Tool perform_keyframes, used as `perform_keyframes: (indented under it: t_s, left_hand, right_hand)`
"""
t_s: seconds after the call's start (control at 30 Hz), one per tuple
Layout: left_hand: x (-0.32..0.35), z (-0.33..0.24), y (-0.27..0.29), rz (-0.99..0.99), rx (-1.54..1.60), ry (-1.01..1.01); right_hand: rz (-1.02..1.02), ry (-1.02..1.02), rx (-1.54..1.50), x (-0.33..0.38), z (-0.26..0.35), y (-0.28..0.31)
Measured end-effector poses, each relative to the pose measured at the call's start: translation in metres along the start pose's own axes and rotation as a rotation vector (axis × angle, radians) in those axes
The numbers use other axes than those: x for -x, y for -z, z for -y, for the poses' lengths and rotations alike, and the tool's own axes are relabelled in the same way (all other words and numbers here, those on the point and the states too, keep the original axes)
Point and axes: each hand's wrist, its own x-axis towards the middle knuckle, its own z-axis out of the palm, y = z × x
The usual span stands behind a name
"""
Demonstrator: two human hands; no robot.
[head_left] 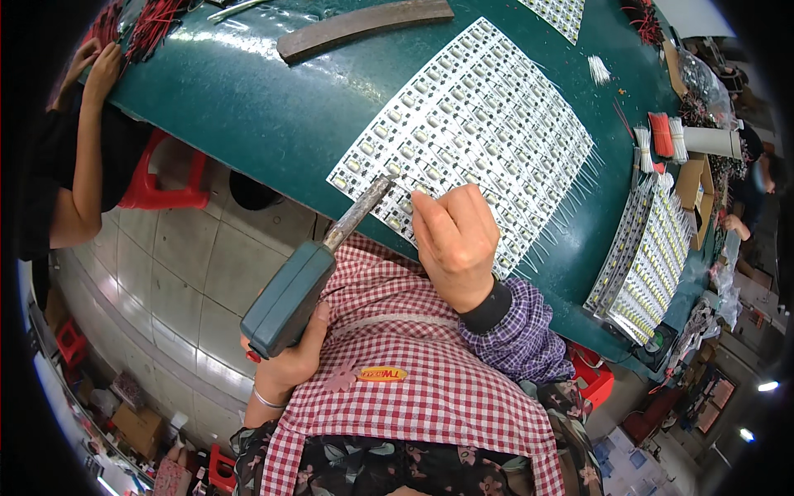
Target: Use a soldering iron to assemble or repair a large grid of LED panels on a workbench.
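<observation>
My left hand [299, 357] is wrapped round the dark green handle of a soldering gun [289, 291]. The gun's metal barrel slants up and right, its tip close to the near left part of a white LED circuit board sheet [463, 116]. Just right of the tip, my right hand [460, 248] is over the sheet's near edge with thumb and forefinger pinched together; whatever lies between them is too small or hidden to name. Rows of yellowish LEDs cover the sheet, and thin white wires [546, 240] stick out along its right edge.
A green table [240, 107] bears a dark curved bar [364, 29], a stack of LED sheets [641, 264] at right, and red wire bundles [660, 135] beside white ones [643, 149]. A co-worker's hands [101, 70] handle red wires at far left. A red stool [169, 194] stands below.
</observation>
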Motion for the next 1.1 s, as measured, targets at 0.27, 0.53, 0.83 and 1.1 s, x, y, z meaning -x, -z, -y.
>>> perform_keyframes:
  t_s: [0.27,0.53,0.83,1.1]
  left_hand:
    - [0.002,0.0,0.0,-0.016,0.018,-0.012]
    - [0.009,0.003,0.001,-0.039,0.061,0.033]
    - [0.012,0.008,0.003,0.011,-0.031,0.018]
    - [0.002,-0.006,0.002,0.068,-0.064,0.01]
  right_hand:
    - [0.012,-0.039,-0.045,0.0,0.0,0.007]
    - [0.006,-0.018,-0.076,-0.004,0.006,0.016]
    - [0.018,-0.02,-0.06,0.002,-0.001,0.004]
    - [0.04,-0.015,-0.045,0.0,0.001,0.007]
